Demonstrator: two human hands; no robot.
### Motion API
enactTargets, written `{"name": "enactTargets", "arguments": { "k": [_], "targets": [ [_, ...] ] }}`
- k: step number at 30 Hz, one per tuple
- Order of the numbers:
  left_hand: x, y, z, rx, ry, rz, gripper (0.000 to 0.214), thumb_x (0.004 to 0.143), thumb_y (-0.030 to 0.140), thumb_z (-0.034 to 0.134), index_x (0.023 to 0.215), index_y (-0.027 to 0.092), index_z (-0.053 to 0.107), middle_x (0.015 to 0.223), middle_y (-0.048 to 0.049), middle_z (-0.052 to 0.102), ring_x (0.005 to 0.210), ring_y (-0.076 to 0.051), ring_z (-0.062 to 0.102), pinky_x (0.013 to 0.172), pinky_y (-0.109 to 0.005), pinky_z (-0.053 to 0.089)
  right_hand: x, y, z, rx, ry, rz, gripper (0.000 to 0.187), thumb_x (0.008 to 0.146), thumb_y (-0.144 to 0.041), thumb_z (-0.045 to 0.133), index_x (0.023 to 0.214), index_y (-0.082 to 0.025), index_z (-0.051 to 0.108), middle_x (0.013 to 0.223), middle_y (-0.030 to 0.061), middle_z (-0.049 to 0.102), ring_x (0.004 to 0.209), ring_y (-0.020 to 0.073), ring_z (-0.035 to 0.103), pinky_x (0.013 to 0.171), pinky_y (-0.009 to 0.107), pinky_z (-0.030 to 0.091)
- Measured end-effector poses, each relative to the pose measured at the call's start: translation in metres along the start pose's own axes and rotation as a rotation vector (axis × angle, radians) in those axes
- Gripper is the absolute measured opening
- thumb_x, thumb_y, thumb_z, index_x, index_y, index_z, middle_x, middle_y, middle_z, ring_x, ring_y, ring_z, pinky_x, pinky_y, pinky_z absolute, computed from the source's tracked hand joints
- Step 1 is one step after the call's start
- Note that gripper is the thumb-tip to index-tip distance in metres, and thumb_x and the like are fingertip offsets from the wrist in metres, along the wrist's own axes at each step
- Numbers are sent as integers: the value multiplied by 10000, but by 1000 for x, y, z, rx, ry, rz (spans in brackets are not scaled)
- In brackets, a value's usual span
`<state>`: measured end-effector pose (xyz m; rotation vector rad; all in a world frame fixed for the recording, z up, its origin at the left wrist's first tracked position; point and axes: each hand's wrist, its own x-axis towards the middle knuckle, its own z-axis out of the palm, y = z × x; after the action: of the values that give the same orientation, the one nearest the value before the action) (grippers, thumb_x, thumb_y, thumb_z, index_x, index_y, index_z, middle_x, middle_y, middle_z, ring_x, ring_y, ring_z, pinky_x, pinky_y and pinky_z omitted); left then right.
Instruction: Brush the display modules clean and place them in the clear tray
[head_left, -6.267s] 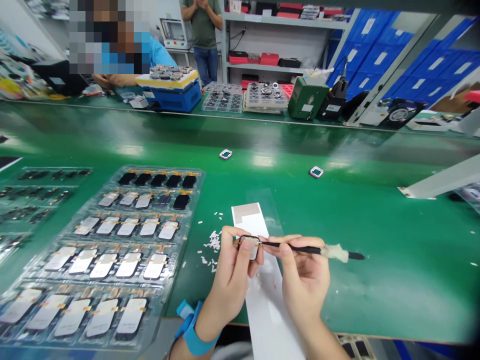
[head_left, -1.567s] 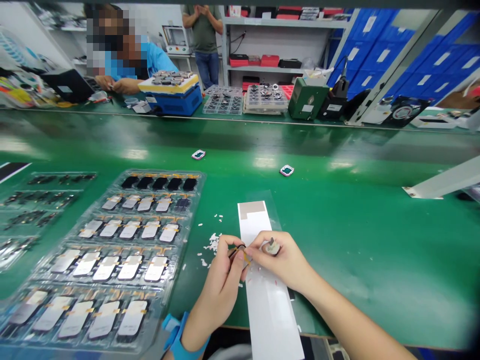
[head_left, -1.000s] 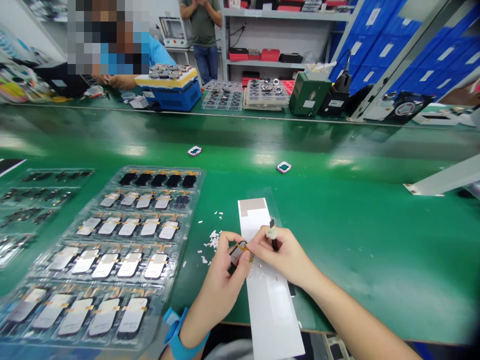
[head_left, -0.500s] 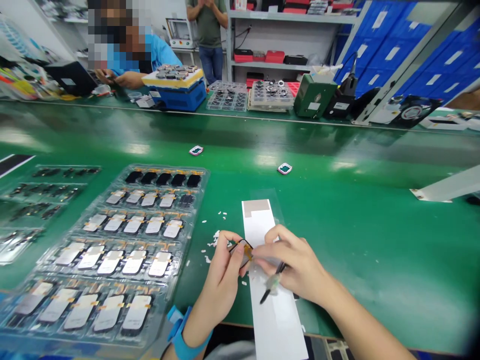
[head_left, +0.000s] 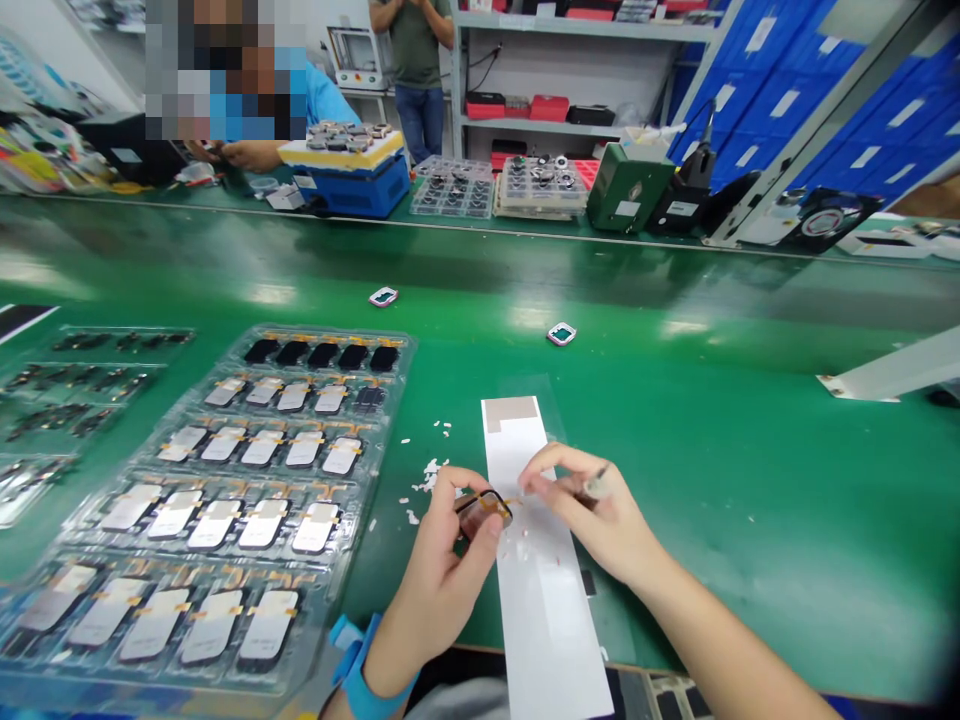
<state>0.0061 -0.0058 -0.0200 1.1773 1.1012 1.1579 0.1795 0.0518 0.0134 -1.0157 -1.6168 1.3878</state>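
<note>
Screen module (head_left: 477, 514) in our left hand (head_left: 450, 570)

We hold the module above the tabletop (head_left: 735, 480), toward its near edge, gripped between left thumb and fingers. Our right hand (head_left: 604, 525) is closed around a wrapped tool (head_left: 598, 482); whether its fingertips pinch the orange ribbon (head_left: 510, 502), we cannot tell. We judge the module light, stiff and slippery, its ribbon fragile: best held by the rim. Toward the tabletop's near-left corner, a clear tray (head_left: 358, 520) carries silver-backed modules (head_left: 214, 524), with black ones (head_left: 323, 356) along its far edge
</note>
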Motion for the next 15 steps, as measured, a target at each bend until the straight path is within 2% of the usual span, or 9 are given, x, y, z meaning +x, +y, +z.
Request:
{"name": "enactTargets", "arguments": {
  "k": [4,9,15],
  "targets": [
    [1,-1,-1,105,-10,60,112,1005,316,509,1016,242,425,767,45,488,643,-105,436,565,-210,336,3,0,0,93,-178,146,155,819,-294,673,783,-143,679,495,-86,414,420,38,244,410,202,183],
    [3,3,1,156,-48,117,56,993,232,491,995,246,437,718,60,490,582,-99,439,524,-203,319,3,-1,7,89,-140,141,109,761,-235,664,709,-140,668,540,-75,440,432,30,241,415,204,170],
    [3,3,1,154,-47,88,73,983,228,497,996,250,428,724,63,479,566,-96,424,506,-198,308,4,4,7,80,-140,129,123,766,-247,680,700,-145,674,483,-109,338,440,40,212,427,215,170]
  ]
}}
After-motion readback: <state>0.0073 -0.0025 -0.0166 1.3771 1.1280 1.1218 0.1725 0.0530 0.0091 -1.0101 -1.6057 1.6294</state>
